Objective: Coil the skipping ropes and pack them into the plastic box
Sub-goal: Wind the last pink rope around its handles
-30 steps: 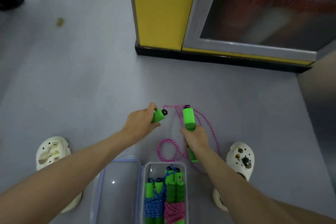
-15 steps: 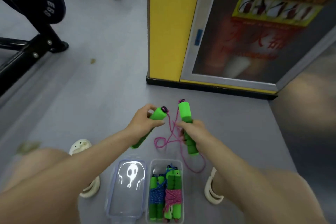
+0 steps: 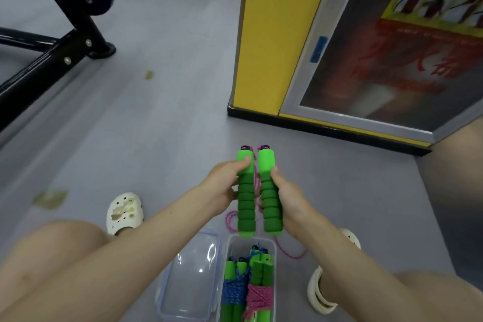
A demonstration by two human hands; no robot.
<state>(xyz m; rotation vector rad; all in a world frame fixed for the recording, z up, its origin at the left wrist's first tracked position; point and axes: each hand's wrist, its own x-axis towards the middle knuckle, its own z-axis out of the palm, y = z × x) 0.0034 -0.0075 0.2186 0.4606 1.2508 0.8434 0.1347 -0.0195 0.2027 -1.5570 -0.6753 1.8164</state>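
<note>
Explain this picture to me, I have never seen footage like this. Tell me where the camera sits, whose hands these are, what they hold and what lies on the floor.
There is no machine here. A person wears one wide-angle camera on the head, so you look down along their own arms. The left hand has its grip round the left green handle, and the right hand has its grip round the right green handle. The handles are held side by side, pointing away from the camera. Both belong to one skipping rope, whose pink cord hangs down to the grey floor. Below the hands stands the open plastic box, holding a blue coiled rope and a pink coiled rope. Its clear lid lies beside it, on the left of the picture. The white clogs are on the person's feet.
</note>
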